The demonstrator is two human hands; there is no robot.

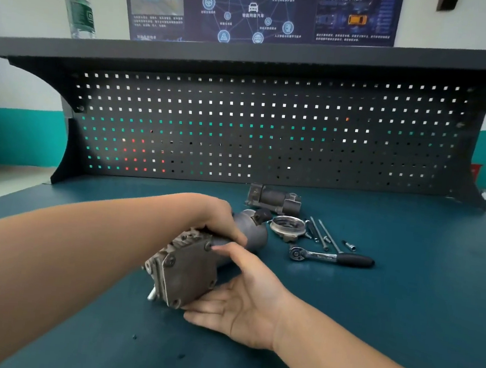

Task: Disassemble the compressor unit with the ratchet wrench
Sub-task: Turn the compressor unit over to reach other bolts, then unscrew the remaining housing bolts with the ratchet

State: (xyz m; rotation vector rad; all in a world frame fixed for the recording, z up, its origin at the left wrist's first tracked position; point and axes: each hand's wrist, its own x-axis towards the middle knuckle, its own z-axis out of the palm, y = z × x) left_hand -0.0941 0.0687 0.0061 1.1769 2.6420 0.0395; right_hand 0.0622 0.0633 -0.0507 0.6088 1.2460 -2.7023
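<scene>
The grey metal compressor unit (194,265) lies on its side on the blue bench top (387,313), its flat end plate facing me. My left hand (220,220) grips the cylindrical body from above. My right hand (241,297) cups the end plate from the right, palm up, with fingers under the plate's lower edge and thumb on its upper corner. The ratchet wrench (330,257), chrome with a black handle, lies untouched to the right.
Behind the wrench lie several long bolts (322,234), a short bolt (349,246), a removed ring-shaped cover (287,226) and another grey housing part (274,200). A dark pegboard (271,127) backs the bench. A water bottle (79,1) stands on the shelf above.
</scene>
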